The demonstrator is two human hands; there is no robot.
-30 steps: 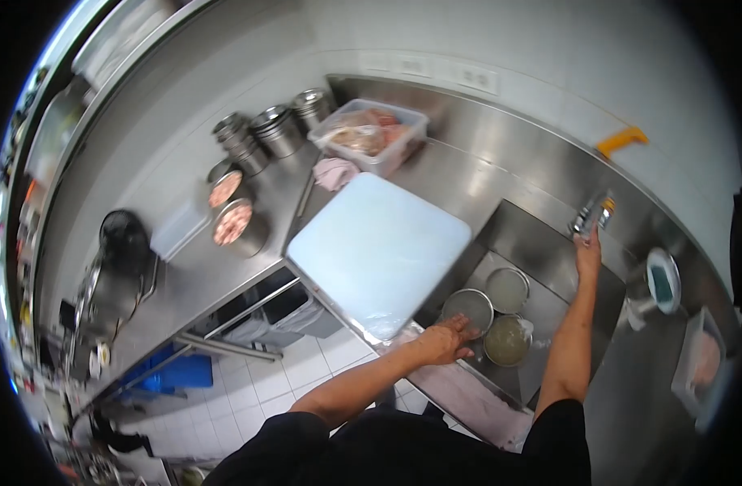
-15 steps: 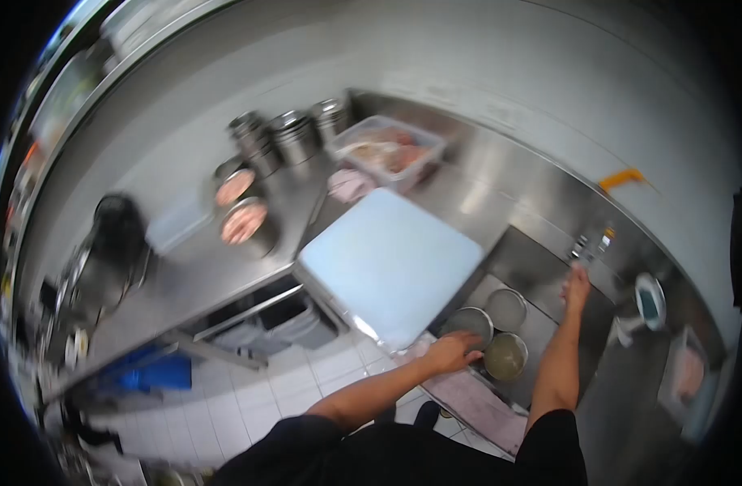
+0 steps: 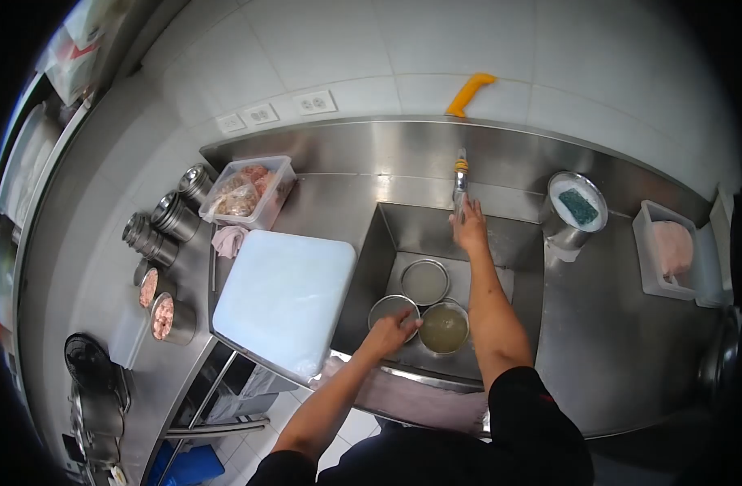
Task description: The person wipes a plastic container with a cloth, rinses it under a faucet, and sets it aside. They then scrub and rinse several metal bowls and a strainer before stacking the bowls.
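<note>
In the steel sink (image 3: 369, 292), three round metal containers stand close together: the left one (image 3: 383, 309), the back one (image 3: 425, 282) and the front right one (image 3: 444, 330), which holds murky yellowish liquid. My left hand (image 3: 391, 332) is over the left container's near rim, fingers loosely spread and pointing toward the front right one. Farther back, my right hand (image 3: 470, 227) is at the faucet (image 3: 460, 182), its fingers stretched out along the spout's lower end and the thumb apart.
A pale blue cutting board (image 3: 286, 296) lies left of the sink, by a plastic tub of meat (image 3: 278, 190). On the right stand a metal canister with a green scouring pad (image 3: 579, 207) and a tub with pink meat (image 3: 671, 247). A pink cloth (image 3: 420, 397) covers the front edge.
The view has swung to the right and steadied. My right hand's fingers have stretched out at the faucet; my left hand is still by the containers.
</note>
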